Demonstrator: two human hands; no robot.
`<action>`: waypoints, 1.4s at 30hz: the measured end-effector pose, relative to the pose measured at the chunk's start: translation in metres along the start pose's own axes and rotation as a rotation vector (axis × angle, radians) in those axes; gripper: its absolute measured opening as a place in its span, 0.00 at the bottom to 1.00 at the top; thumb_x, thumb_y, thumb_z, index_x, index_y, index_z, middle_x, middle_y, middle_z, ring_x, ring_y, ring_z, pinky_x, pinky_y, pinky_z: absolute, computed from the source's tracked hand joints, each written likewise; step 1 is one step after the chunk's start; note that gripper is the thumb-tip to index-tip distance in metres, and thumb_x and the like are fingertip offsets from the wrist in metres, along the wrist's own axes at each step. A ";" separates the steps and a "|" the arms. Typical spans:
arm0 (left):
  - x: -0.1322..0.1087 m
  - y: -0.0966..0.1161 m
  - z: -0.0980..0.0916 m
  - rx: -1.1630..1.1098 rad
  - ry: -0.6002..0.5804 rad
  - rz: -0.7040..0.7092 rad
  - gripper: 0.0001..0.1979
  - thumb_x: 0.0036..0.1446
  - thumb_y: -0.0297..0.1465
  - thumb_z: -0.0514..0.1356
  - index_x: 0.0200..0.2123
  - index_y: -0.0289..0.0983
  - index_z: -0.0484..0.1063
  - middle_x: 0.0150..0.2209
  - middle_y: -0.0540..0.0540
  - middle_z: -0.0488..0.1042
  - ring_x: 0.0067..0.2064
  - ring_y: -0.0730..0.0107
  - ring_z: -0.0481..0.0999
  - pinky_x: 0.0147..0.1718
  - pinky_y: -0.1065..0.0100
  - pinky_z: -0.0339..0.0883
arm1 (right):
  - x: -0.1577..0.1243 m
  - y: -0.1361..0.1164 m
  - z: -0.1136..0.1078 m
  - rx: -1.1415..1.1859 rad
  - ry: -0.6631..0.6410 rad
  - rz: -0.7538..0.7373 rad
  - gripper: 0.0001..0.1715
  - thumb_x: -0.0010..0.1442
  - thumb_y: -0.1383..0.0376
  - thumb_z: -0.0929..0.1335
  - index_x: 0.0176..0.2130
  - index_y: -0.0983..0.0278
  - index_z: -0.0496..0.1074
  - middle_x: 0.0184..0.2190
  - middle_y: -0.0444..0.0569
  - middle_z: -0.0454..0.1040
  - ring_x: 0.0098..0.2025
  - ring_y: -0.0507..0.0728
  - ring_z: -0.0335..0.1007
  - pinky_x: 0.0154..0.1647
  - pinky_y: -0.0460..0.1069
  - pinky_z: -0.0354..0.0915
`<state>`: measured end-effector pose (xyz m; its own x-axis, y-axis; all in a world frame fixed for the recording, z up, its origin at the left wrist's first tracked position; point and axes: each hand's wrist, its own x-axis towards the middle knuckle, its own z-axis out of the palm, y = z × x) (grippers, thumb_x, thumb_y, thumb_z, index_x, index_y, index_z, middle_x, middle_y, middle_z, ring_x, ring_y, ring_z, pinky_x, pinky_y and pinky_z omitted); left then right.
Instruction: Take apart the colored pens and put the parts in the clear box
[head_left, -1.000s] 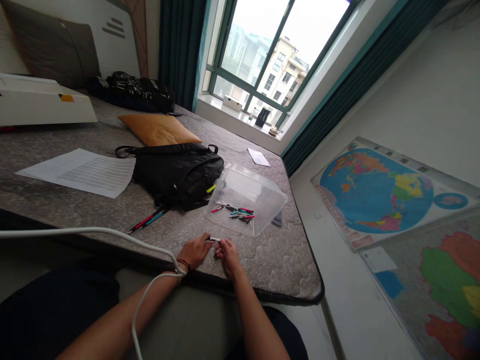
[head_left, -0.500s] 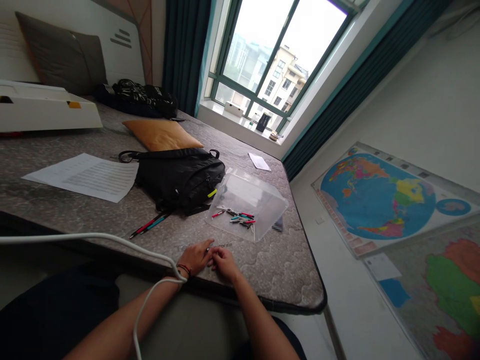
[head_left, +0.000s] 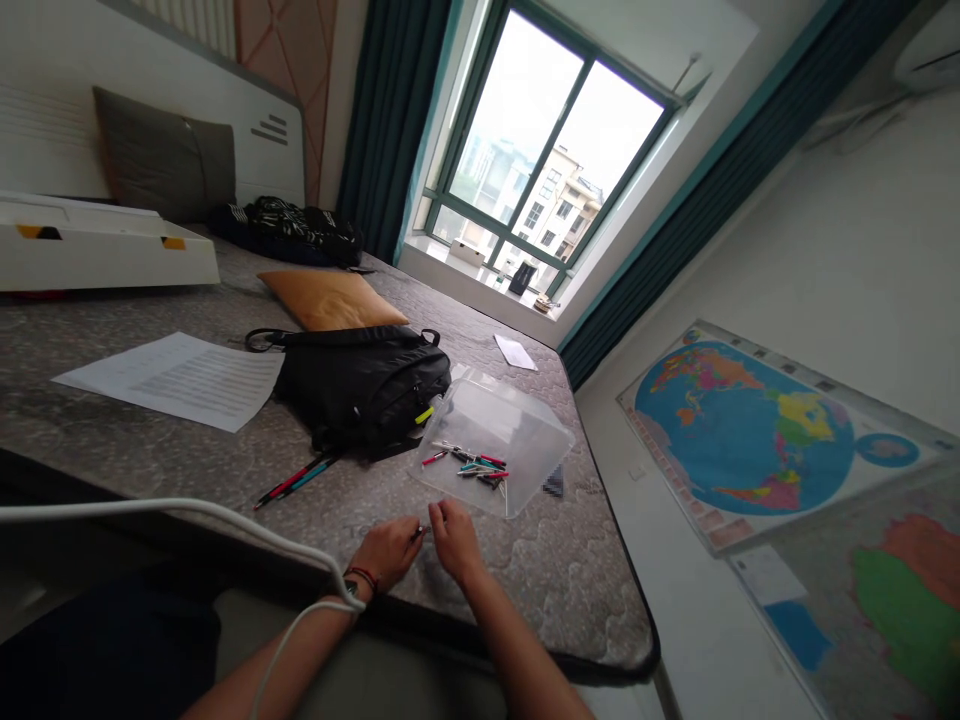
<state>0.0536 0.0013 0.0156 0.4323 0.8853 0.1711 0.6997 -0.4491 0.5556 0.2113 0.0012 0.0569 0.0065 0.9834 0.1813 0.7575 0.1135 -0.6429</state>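
Observation:
Both my hands are close together above the near edge of the mattress. My left hand (head_left: pixel 387 553), with red cords and a white cable at the wrist, is closed on a small dark, slender pen part (head_left: pixel 418 534). Its silvery tip points toward my right hand (head_left: pixel 454 543), whose fingers are pinched at that end; what they grip is too small to make out. Just beyond, a clear plastic box (head_left: pixel 531 440) holds several loose pen pieces (head_left: pixel 480 466) in red, teal, black and silver. To the left, red, black and teal pens (head_left: pixel 292 482) lie side by side on the mattress.
A black backpack (head_left: pixel 360 385) lies behind the pens, with an orange-brown envelope (head_left: pixel 334 300) past it. Printed paper (head_left: pixel 184 382) and a white case (head_left: pixel 105 245) are on the left. The white cable (head_left: pixel 225 512) crosses in front of the mattress (head_left: pixel 570 590).
My hands have drawn slightly apart, and the small part shows between them. My right hand has turned more upright. The view has tilted up a little.

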 end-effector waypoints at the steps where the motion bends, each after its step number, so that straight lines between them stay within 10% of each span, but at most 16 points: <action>1: 0.000 -0.002 0.002 0.011 -0.013 0.005 0.16 0.67 0.37 0.45 0.38 0.39 0.69 0.37 0.43 0.77 0.40 0.62 0.76 0.40 0.65 0.63 | -0.010 0.004 0.016 0.085 0.013 0.093 0.24 0.68 0.52 0.57 0.30 0.62 0.71 0.27 0.48 0.73 0.32 0.56 0.71 0.38 0.49 0.66; 5: 0.000 -0.005 0.006 0.094 -0.074 -0.005 0.12 0.65 0.34 0.48 0.41 0.39 0.70 0.39 0.42 0.77 0.42 0.60 0.76 0.41 0.64 0.63 | -0.031 0.021 0.057 0.420 0.163 0.352 0.31 0.64 0.41 0.55 0.26 0.61 0.64 0.18 0.41 0.63 0.20 0.52 0.63 0.23 0.46 0.61; 10: 0.001 -0.001 0.005 0.195 -0.132 -0.004 0.13 0.65 0.34 0.48 0.42 0.40 0.72 0.38 0.43 0.78 0.42 0.60 0.76 0.41 0.64 0.63 | -0.027 0.033 0.048 0.744 0.012 0.457 0.40 0.55 0.31 0.54 0.27 0.62 0.63 0.15 0.40 0.62 0.14 0.51 0.62 0.14 0.44 0.54; 22: 0.001 -0.001 0.003 0.104 -0.162 0.119 0.19 0.68 0.41 0.45 0.45 0.42 0.73 0.43 0.44 0.79 0.45 0.62 0.78 0.44 0.65 0.65 | -0.018 0.033 0.046 0.584 0.159 0.527 0.22 0.57 0.49 0.68 0.25 0.65 0.68 0.16 0.39 0.65 0.18 0.49 0.62 0.20 0.43 0.54; 35: 0.016 -0.021 0.006 -0.199 0.066 -0.304 0.23 0.65 0.50 0.45 0.46 0.40 0.68 0.33 0.46 0.79 0.36 0.59 0.79 0.32 0.67 0.64 | -0.015 0.039 0.054 0.796 0.208 0.536 0.24 0.58 0.45 0.65 0.26 0.61 0.61 0.13 0.37 0.61 0.12 0.49 0.60 0.14 0.43 0.50; 42: 0.010 -0.003 -0.001 0.063 -0.092 -0.180 0.26 0.70 0.39 0.39 0.36 0.39 0.75 0.37 0.41 0.80 0.41 0.63 0.79 0.36 0.68 0.62 | -0.007 0.035 0.053 1.146 0.620 0.689 0.30 0.58 0.37 0.58 0.27 0.59 0.57 0.17 0.39 0.60 0.17 0.51 0.62 0.18 0.44 0.55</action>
<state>0.0559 0.0118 0.0165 0.3455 0.9384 -0.0031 0.8035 -0.2941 0.5177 0.2032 0.0053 -0.0057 0.6395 0.7056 -0.3052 -0.4278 -0.0032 -0.9039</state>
